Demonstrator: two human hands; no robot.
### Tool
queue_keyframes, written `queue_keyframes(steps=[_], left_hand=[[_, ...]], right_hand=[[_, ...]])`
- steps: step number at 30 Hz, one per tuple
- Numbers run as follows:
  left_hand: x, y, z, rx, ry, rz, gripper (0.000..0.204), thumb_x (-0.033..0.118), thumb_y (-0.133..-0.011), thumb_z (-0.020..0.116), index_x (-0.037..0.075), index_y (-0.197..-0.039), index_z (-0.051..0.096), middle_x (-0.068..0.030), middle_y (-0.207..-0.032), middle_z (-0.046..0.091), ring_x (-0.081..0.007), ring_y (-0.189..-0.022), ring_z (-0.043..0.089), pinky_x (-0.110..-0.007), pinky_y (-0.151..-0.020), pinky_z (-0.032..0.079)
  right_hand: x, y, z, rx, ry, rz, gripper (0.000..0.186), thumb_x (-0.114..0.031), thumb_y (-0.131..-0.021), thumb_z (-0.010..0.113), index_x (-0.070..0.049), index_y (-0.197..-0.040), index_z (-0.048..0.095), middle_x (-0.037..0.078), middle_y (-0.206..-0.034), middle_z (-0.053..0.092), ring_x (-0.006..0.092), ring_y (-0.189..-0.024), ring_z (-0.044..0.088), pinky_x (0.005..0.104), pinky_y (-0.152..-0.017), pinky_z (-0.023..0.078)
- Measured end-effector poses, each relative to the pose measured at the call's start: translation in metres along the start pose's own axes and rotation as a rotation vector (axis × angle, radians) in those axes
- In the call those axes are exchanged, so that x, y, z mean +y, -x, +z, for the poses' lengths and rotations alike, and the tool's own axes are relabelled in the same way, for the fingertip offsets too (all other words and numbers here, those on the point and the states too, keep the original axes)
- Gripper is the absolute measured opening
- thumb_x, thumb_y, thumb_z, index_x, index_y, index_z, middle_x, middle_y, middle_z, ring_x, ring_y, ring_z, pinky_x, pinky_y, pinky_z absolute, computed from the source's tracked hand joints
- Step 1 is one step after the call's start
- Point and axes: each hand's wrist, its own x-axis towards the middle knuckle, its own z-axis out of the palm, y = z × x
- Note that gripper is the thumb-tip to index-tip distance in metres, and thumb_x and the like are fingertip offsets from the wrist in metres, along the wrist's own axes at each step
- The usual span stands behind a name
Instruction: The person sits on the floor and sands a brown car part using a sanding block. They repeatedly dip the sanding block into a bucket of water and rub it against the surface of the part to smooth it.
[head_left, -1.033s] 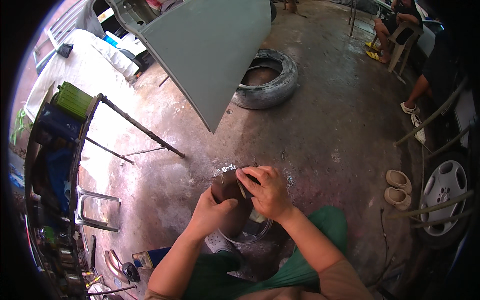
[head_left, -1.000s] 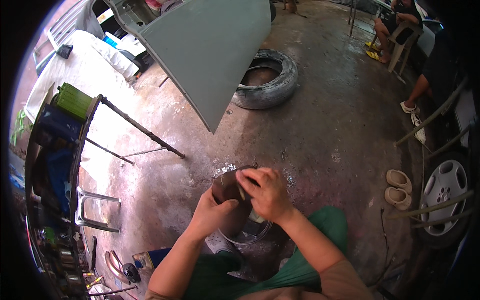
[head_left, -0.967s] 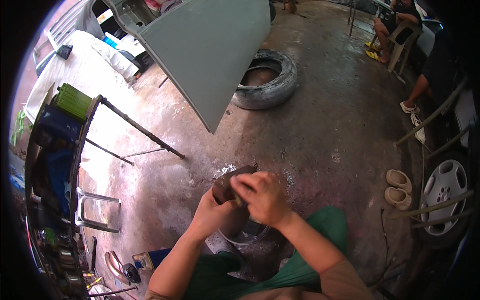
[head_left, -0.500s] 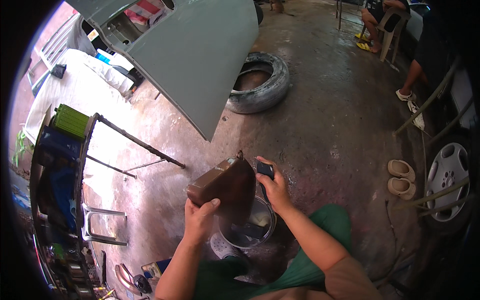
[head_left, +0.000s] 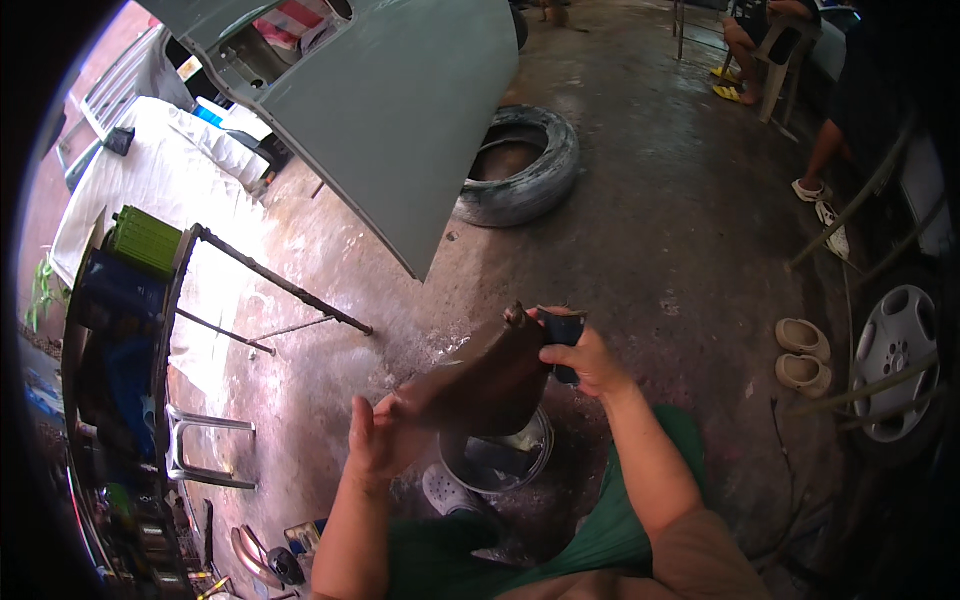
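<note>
A brown, wedge-shaped panel part [head_left: 480,385], blurred by motion, is held tilted in front of me above a bucket. My left hand [head_left: 380,440] supports its left end, the thumb standing away from it and the other fingers partly hidden against it. In my right hand [head_left: 590,362] is a black block [head_left: 562,340], gripped between thumb and fingers at the part's right end. Whether the block touches the part, I cannot tell. Below, the round bucket [head_left: 546,462] holds water, a dark block and something pale.
A grey car door panel [head_left: 390,110] juts in at the top, with a tire [head_left: 520,205] on the floor behind it. A cluttered rack [head_left: 120,330] stands left, near a metal stool frame [head_left: 210,420]. Beige clogs [head_left: 803,355] and a wheel [head_left: 895,365] lie right; people sit beyond.
The brown part has turned and shifted slightly right. My left thumb has lifted off it. My right hand has moved right and a little down, and the block in it has turned.
</note>
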Motion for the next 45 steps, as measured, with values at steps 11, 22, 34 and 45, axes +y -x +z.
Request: queue_keyframes(steps=[11, 22, 34, 45], left_hand=[[-0.007, -0.019, 0.043, 0.281, -0.877, -0.530, 0.044, 0.008, -0.086, 0.075, 0.001, -0.128, 0.061, -0.0036, -0.104, 0.068, -0.0119, -0.092, 0.062, -0.029, -0.085, 0.051], [0.004, -0.023, 0.010, 0.698, -0.463, 0.106, 0.043, 0.020, -0.096, 0.070, 0.003, -0.132, 0.055, -0.0090, -0.117, 0.067, -0.0177, -0.101, 0.066, -0.033, -0.090, 0.054], [0.015, -0.007, 0.016, 0.567, -0.554, 0.180, 0.067, -0.009, -0.075, 0.060, 0.006, -0.140, 0.049, -0.0065, -0.121, 0.063, -0.0178, -0.110, 0.061, -0.031, -0.099, 0.048], [-0.026, -0.016, 0.008, 0.316, -0.884, -0.119, 0.079, -0.011, -0.081, 0.053, 0.002, -0.155, 0.030, -0.0075, -0.133, 0.053, -0.0134, -0.116, 0.053, -0.025, -0.096, 0.043]], right_hand=[[0.003, 0.001, 0.018, -0.078, 0.304, 0.010, 0.050, -0.005, -0.087, 0.075, -0.002, -0.134, 0.061, 0.004, -0.127, 0.066, 0.0142, -0.118, 0.059, 0.0297, -0.106, 0.044], [0.165, 0.022, 0.023, -0.256, 1.269, 0.574, 0.047, -0.015, -0.090, 0.053, -0.003, -0.135, 0.050, 0.034, -0.116, 0.064, 0.0458, -0.111, 0.064, 0.0507, -0.096, 0.050], [0.089, 0.002, 0.029, -0.426, 1.153, 0.482, 0.055, -0.019, -0.087, 0.065, 0.002, -0.137, 0.054, 0.024, -0.141, 0.053, 0.0354, -0.132, 0.052, 0.0417, -0.110, 0.041], [-0.015, -0.007, 0.079, 0.032, 1.380, -0.654, 0.041, -0.002, -0.082, 0.064, -0.005, -0.124, 0.066, 0.010, -0.118, 0.062, 0.0317, -0.109, 0.060, 0.0425, -0.094, 0.048]])
